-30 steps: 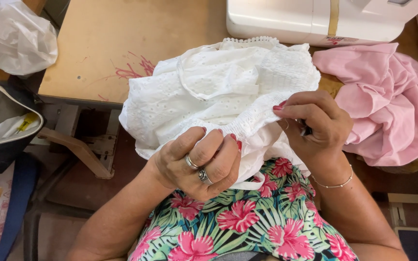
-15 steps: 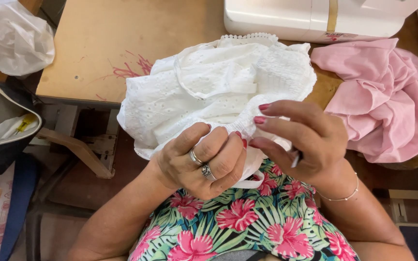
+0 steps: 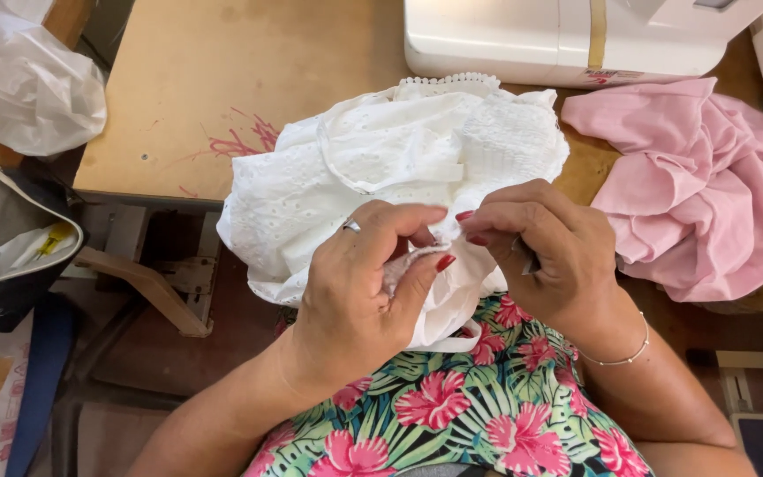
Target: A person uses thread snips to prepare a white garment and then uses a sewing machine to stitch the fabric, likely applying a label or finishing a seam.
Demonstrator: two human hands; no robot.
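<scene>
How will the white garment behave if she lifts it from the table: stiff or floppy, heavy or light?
Probably floppy: the white garment lies in soft crumpled folds and droops over the table edge. Likely light for its size, since the cloth looks thin and has small eyelet holes. It should not slip easily: the left hand and right hand pinch its edge with fingertips only.

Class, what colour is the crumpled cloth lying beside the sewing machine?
Pink cloth, plain, shown best in the head view.
</scene>
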